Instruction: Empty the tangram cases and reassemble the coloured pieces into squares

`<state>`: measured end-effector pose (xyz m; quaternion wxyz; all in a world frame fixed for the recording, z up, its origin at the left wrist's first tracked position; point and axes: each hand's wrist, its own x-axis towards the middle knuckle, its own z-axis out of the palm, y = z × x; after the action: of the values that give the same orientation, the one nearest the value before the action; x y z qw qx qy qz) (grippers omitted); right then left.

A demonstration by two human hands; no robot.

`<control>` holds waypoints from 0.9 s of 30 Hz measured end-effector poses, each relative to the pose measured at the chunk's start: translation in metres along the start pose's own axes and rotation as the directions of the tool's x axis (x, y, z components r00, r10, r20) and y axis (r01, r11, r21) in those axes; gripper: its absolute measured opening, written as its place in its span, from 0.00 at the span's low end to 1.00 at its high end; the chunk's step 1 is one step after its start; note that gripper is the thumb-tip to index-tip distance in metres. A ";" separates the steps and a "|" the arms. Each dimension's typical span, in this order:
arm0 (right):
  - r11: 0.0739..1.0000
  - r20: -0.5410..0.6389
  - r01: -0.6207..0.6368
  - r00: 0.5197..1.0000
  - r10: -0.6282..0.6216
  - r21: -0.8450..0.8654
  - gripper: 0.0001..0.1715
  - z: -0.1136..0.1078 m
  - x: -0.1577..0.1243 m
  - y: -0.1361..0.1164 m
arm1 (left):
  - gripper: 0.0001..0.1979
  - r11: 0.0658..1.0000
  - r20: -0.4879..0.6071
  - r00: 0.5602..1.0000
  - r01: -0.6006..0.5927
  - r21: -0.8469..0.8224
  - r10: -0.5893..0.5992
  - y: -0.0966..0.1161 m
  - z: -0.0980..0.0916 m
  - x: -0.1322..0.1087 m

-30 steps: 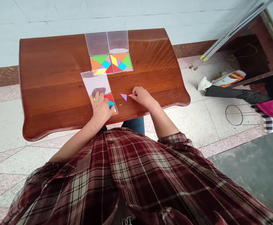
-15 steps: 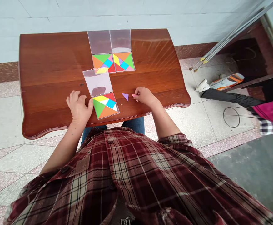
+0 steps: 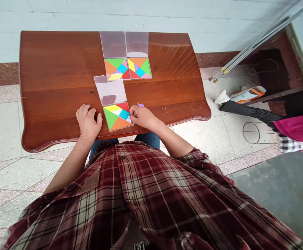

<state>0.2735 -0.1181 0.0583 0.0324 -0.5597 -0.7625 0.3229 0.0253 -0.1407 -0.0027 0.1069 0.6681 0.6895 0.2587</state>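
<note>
While the left hand [image 3: 88,121] rests on the wooden table [image 3: 50,69] with fingers loosely spread and thumb apart, holding nothing, the right hand [image 3: 141,116] is at the right edge of the nearest puzzle case [image 3: 117,112]. Its fingertips are bunched in a narrow pinch, but what lies between them is hidden, so one cannot tell whether they hold a piece. The case lies flat near the table's front edge, between the two hands. Inside it sit a yellow parallelogram [image 3: 112,108], a red triangle [image 3: 124,105], a blue square [image 3: 124,114], a green triangle [image 3: 110,118] and an orange triangle [image 3: 121,124], with white gaps in the middle and by the right fingertips. Its clear lid [image 3: 110,91] is laid back, overlapping the left one of two farther cases [image 3: 128,69], side by side with coloured pieces in them. A purple triangle [image 3: 140,105] lies just beyond the right hand, partly hidden by it
</note>
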 end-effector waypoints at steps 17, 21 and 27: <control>0.945 0.057 0.035 0.998 -0.018 -0.325 0.11 0.014 0.006 -0.013 | 0.12 0.999 0.024 1.000 0.012 -0.041 -0.011 0.001 0.000 -0.002; 0.942 0.064 0.041 0.998 -0.021 -0.334 0.12 0.014 0.007 -0.013 | 0.12 1.000 0.020 1.000 0.008 -0.024 -0.007 0.001 0.001 -0.002; 0.946 0.067 0.017 0.998 0.005 -0.325 0.12 0.013 0.008 -0.017 | 0.12 1.000 0.007 1.000 -0.013 0.004 0.013 -0.001 0.002 -0.002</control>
<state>0.2510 -0.1199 0.0543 -0.0849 -0.5439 -0.8077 0.2114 0.0259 -0.1428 -0.0050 0.1064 0.6737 0.6852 0.2555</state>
